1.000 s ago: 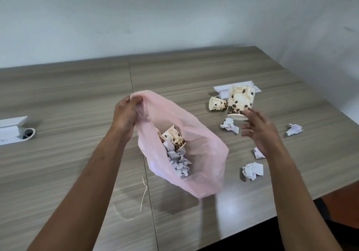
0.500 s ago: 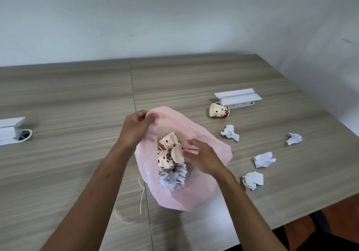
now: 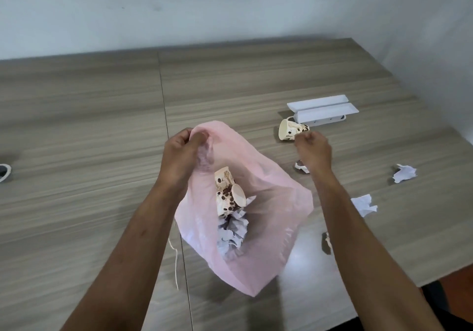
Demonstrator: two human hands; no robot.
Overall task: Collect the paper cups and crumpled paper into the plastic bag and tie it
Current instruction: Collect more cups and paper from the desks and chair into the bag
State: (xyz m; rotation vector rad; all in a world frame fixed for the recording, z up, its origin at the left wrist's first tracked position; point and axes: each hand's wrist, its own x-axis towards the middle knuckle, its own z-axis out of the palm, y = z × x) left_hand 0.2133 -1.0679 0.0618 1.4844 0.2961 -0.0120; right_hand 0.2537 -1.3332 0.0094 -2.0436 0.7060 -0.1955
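Pink bag [image 3: 268, 202], seemingly bean-printed cups [image 3: 226, 195]

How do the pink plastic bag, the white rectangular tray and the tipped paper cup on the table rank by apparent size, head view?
1. pink plastic bag
2. white rectangular tray
3. tipped paper cup

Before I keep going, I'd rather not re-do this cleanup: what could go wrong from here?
1. Only the left hand grips the pink bag at one rim spot; the mouth may sag shut or spill the cups in the bag.
2. The paper cup lies on its side; the right hand could nudge it rolling away.
3. The crumpled paper pieces lie scattered, one partly behind the right arm, easily missed.
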